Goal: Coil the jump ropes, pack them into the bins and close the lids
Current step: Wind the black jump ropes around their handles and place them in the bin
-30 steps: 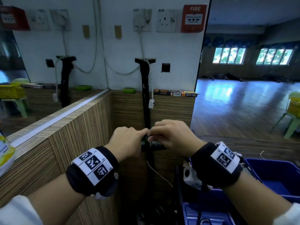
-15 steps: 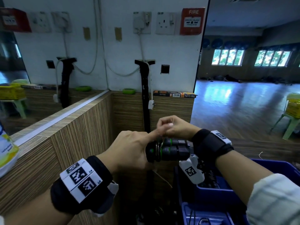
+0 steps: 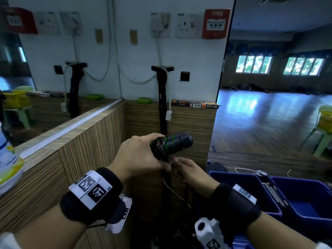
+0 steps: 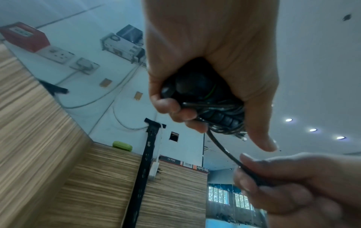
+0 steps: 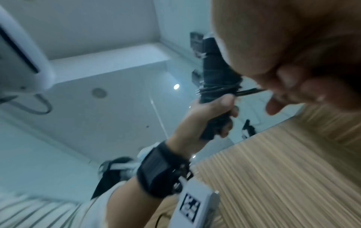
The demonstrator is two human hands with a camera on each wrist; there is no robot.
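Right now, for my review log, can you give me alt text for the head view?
The left hand grips two black jump rope handles with green bands, cord wound round them, while the right hand pinches the loose cord just below. Open blue bins sit at lower right, and a wood-grain counter runs along the left under a mirror.

Jump rope half-wound, bins open

Two black, green-ringed jump rope handles (image 3: 171, 143) lie side by side, tilted, with thin black cord (image 4: 224, 148) wrapped around them and trailing down. Two blue bins (image 3: 280, 211) sit open at lower right.
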